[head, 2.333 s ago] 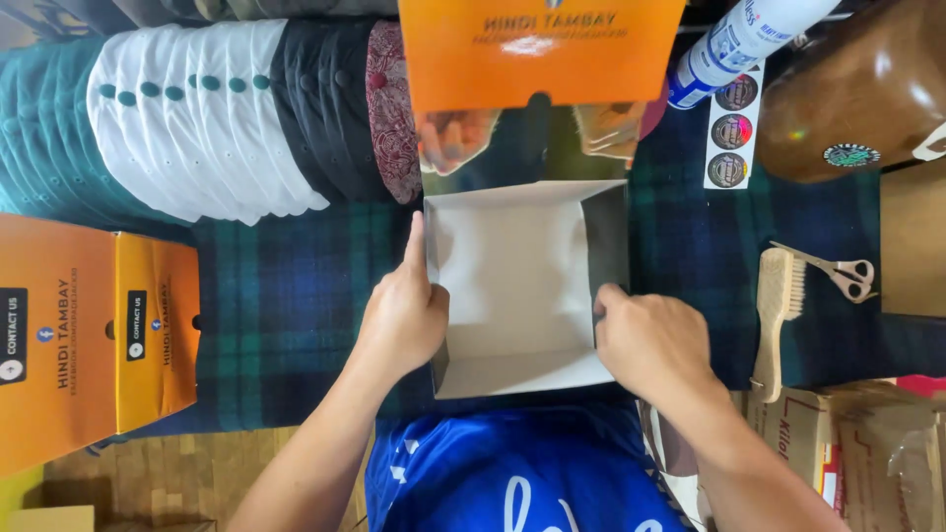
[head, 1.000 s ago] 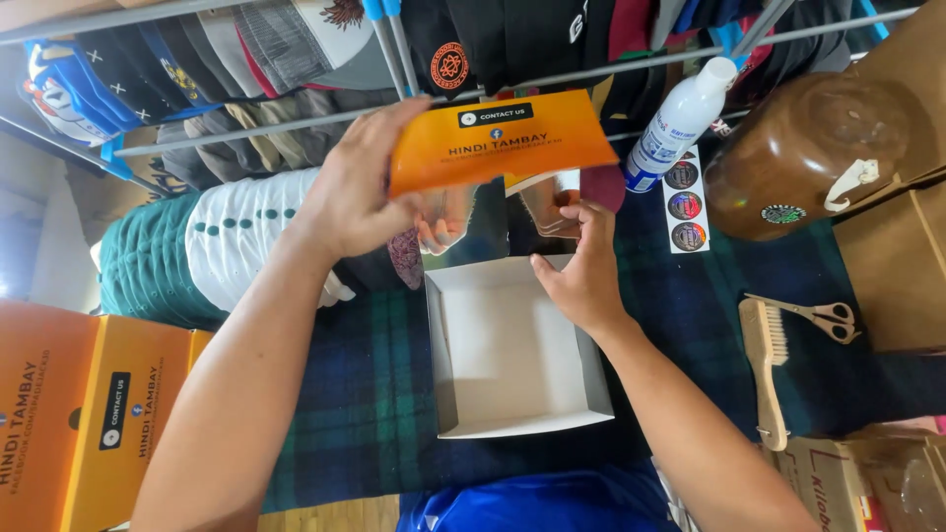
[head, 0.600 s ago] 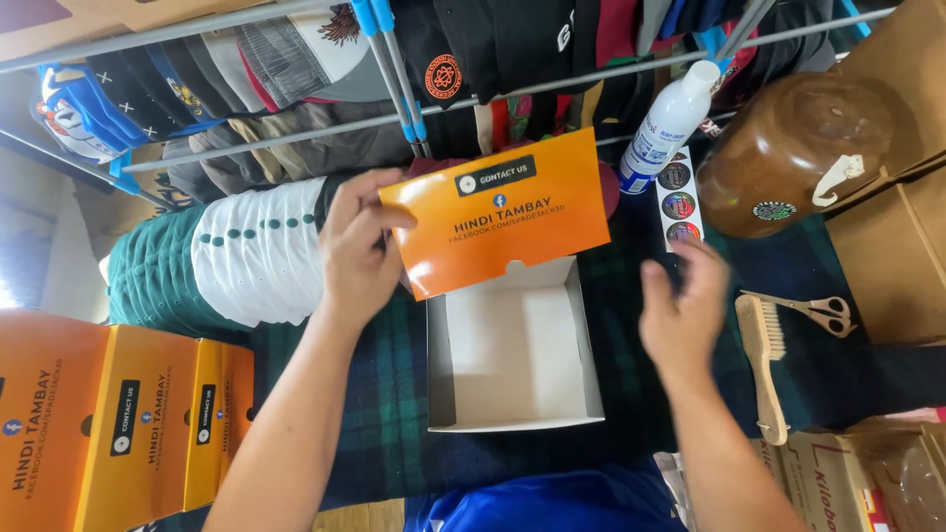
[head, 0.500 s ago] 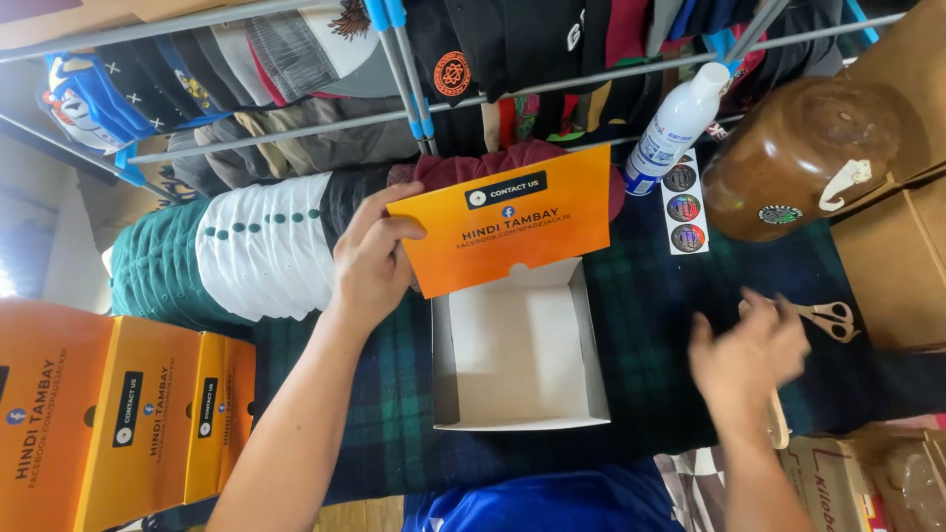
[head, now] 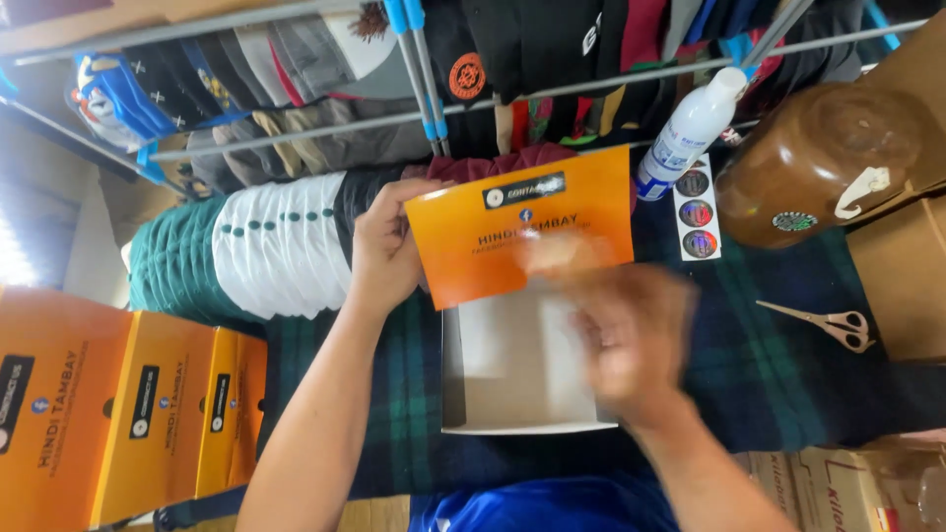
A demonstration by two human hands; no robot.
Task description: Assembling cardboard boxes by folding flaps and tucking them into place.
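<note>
An open box with a white inside (head: pixel 512 379) lies on a dark plaid cloth (head: pixel 769 374) in front of me. Its orange lid (head: pixel 522 232) stands raised at the far side. My left hand (head: pixel 386 251) grips the lid's left edge and holds it up. My right hand (head: pixel 631 340) is motion-blurred over the box's right half. A pale blurred shape, apparently the wooden brush (head: pixel 557 254), sticks out of it toward the lid. The brush no longer lies beside the scissors (head: pixel 823 323).
A row of stacked caps (head: pixel 266 246) lies at the left behind the box. Several closed orange boxes (head: pixel 118 404) stand at the far left. A white spray bottle (head: pixel 690 128), a sticker strip (head: pixel 697 212), a brown jar (head: pixel 828 163) and cardboard boxes (head: pixel 902 286) sit at the right.
My right hand reached right to the brush by the scissors and swung back over the open box. The brush is gone from the cloth. My left hand keeps the lid raised.
</note>
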